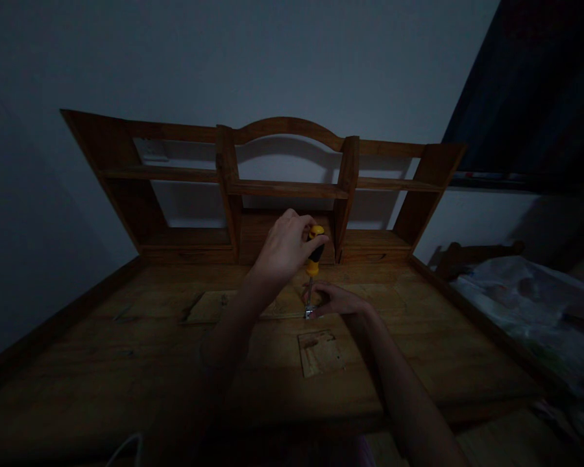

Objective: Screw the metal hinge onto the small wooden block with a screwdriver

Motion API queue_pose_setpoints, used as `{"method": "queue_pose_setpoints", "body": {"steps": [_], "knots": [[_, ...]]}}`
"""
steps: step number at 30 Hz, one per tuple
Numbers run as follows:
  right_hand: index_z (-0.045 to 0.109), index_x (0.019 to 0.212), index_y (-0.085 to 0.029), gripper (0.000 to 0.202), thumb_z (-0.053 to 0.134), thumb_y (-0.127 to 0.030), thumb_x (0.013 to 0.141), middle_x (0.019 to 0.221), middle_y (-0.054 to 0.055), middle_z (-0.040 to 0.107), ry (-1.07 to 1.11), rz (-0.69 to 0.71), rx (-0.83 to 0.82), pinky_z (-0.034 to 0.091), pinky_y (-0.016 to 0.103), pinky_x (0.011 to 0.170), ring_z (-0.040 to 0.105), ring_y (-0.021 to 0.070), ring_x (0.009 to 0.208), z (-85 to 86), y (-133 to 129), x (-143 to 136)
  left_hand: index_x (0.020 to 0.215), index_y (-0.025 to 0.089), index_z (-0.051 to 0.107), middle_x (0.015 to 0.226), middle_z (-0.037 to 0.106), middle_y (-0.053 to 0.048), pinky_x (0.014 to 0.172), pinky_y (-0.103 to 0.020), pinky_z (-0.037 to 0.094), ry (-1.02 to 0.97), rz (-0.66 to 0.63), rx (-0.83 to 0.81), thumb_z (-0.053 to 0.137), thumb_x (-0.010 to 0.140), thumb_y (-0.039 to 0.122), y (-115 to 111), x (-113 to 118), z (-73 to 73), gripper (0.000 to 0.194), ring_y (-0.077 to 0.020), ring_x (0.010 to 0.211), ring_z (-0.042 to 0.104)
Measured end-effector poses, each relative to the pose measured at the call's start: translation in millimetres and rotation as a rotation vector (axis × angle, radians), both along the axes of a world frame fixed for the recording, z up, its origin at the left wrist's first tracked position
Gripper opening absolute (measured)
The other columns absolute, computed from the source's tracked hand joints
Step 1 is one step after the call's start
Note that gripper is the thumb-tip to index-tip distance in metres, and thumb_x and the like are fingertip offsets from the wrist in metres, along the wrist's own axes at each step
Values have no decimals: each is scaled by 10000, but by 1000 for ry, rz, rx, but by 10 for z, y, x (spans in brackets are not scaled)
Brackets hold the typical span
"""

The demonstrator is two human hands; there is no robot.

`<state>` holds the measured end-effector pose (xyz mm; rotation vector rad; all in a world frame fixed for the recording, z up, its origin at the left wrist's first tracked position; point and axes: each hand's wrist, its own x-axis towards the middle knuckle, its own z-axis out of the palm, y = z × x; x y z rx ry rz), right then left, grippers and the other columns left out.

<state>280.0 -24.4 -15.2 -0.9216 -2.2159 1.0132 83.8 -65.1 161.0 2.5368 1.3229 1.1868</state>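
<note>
A screwdriver (313,267) with a yellow and black handle stands nearly upright over the wooden desk. My left hand (287,243) is closed round the top of its handle. The tip meets a small shiny metal piece (309,311) at the front edge of a long wooden board (209,307). Low beside the shaft, my right hand (333,299) has its fingers bent round the metal piece and pinches it. A small square wooden piece (320,353) lies flat just in front of the hands.
Behind the hands, a wooden shelf unit (287,189) rises against the wall. To the right of the desk (418,363) lies a pile in clear plastic (520,298). A white cable (129,444) shows at the bottom left.
</note>
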Motion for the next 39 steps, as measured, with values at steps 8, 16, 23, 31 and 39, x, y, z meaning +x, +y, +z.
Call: {"method": "queue_pose_setpoints", "body": {"steps": [8, 16, 23, 31, 39], "knots": [[652, 1053, -230, 478, 837, -411, 652, 1121, 26, 612, 18, 16, -15, 433, 358, 975, 553, 216, 1095, -75, 40, 28, 1105, 205, 659, 1007, 604, -59, 821, -304, 479, 57, -55, 18, 569, 883, 178, -42, -15, 15, 241, -187, 919, 596], [661, 1046, -230, 464, 837, -409, 656, 1105, 20, 616, 26, 22, -6, 429, 362, 990, 565, 204, 1064, -62, 31, 13, 1083, 237, 628, 1017, 642, -39, 864, -318, 470, 123, -95, 10, 456, 833, 27, -139, -34, 73, 369, -194, 966, 614], [666, 1063, -240, 488, 842, -420, 644, 1138, 29, 611, 8, 6, -11, 412, 382, 1008, 540, 221, 1115, -26, 10, 5, 971, 210, 604, 955, 634, -33, 777, -291, 461, 81, -128, 44, 431, 733, -26, -150, 23, 37, 377, -177, 891, 606], [665, 1053, -223, 477, 841, -405, 648, 1114, 32, 623, 19, 11, -25, 421, 374, 994, 560, 217, 1082, 0, -7, -7, 936, 197, 571, 926, 613, -26, 723, -276, 447, 51, -127, 26, 546, 814, 93, -131, 45, 22, 163, -164, 836, 589], [656, 1075, -235, 487, 835, -407, 657, 1192, 37, 597, 19, 20, -28, 414, 379, 1014, 538, 219, 1146, -21, 9, 7, 848, 204, 525, 922, 594, -13, 754, -289, 449, 16, -89, 44, 669, 846, 240, -114, 69, 5, 149, -164, 842, 578]]}}
